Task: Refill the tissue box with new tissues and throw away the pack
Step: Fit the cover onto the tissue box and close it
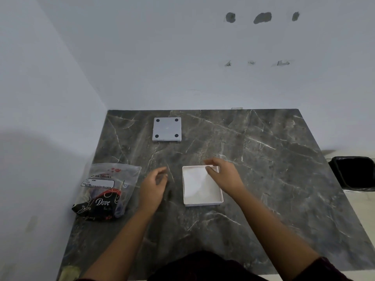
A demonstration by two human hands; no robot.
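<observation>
A white square tissue box (200,201) lies open on the dark marble table, with white tissues (197,184) inside it. My right hand (223,175) rests over the box's far right corner, fingers curled and touching the tissues at the rim. My left hand (153,188) hovers just left of the box, fingers loosely spread and holding nothing. The plastic tissue pack (106,191), clear on top and black with "Dove" lettering below, lies crumpled at the table's left edge. The box's white base panel (166,129), with round black feet, lies flat near the back wall.
A black bin (354,172) lined with a dark bag stands on the floor past the table's right edge. White walls close the table (263,159) in at the back and on the left.
</observation>
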